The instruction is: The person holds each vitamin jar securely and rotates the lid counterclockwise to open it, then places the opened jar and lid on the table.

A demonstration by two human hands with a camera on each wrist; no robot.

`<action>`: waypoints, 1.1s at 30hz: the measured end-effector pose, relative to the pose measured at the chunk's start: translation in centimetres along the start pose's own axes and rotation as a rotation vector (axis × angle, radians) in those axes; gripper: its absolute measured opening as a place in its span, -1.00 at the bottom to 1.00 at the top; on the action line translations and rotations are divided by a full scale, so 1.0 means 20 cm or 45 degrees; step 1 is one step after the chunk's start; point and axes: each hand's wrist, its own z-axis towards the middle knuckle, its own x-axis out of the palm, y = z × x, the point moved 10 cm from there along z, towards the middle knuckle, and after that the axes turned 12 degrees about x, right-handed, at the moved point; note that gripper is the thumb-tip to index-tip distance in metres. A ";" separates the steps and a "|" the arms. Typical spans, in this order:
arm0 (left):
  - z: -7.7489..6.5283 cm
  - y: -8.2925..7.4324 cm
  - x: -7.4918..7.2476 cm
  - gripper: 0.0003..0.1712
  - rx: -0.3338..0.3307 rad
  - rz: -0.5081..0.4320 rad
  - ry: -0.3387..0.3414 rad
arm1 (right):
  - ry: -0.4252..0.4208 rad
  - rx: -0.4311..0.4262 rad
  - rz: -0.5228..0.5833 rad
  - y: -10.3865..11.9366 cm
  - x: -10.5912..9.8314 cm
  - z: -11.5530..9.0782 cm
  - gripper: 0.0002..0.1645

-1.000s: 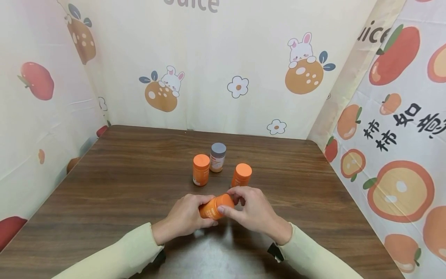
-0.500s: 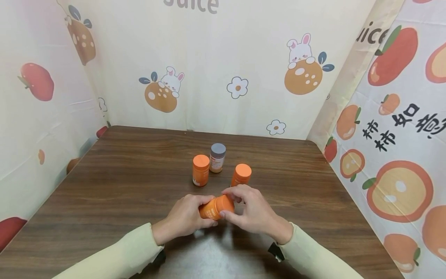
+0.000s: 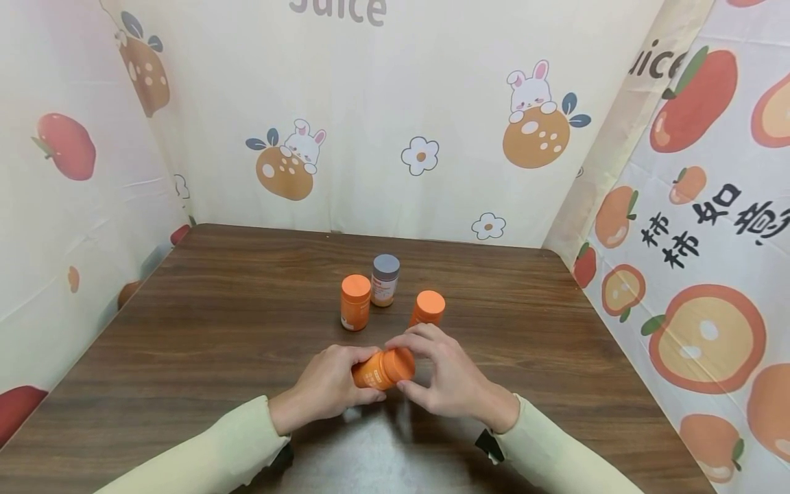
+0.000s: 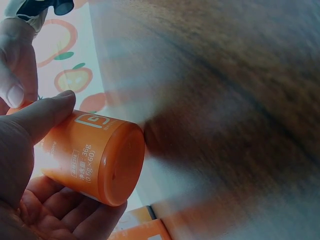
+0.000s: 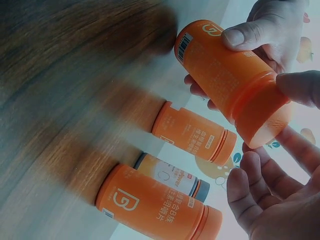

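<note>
My left hand grips an orange supplement bottle by its body, thumb on one side and fingers on the other. The bottle lies tilted on its side over the table, its cap pointing right. At that cap is my right hand, thumb and index finger pinching its edge from opposite sides; its remaining fingers are loosely bent in the right wrist view. In the left wrist view the bottle's base faces the camera, and the cap end is mostly hidden behind the left thumb.
Beyond the hands stand an orange bottle, a grey-capped bottle and another orange bottle, partly hidden by the right hand. All are on the brown wooden table. A fruit-print curtain hangs behind it.
The right fingers have shifted round the cap: the index finger reaches farther left over its top, and the thumb sits lower at its edge. The left hand keeps its hold.
</note>
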 end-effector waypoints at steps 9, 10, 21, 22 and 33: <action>0.00 0.01 0.00 -0.44 -0.017 0.001 0.008 | 0.014 -0.004 0.004 0.00 0.00 0.00 -0.33; 0.00 0.01 0.01 -0.44 -0.019 0.003 0.009 | 0.019 0.005 0.012 0.00 0.01 0.00 -0.33; 0.00 0.02 0.01 -0.50 -0.030 -0.003 0.008 | -0.023 0.326 -0.037 -0.10 0.01 0.01 -0.38; 0.00 0.02 0.01 -0.49 -0.030 -0.001 0.008 | -0.021 0.347 -0.048 -0.11 0.01 0.01 -0.40; 0.00 0.02 0.01 -0.47 -0.041 -0.010 0.018 | 0.039 0.449 -0.053 -0.14 0.03 0.01 -0.56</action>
